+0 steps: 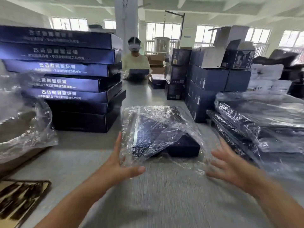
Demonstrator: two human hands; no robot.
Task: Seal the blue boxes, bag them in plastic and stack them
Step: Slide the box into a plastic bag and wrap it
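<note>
The box (182, 145) is dark navy under clear glossy plastic (158, 125), on a pale grey table (164, 195).

blue box (184, 146) half inside plastic bag (158, 122), table centre | left hand (121, 163) touching bag's near-left edge | right hand (230, 163) spread, just right

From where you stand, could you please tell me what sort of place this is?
Most likely a packing workshop or warehouse floor. A tall stack of flat blue boxes stands on the long grey table, a plastic-bagged box lies in front of me, and piled cartons fill the far right.
</note>
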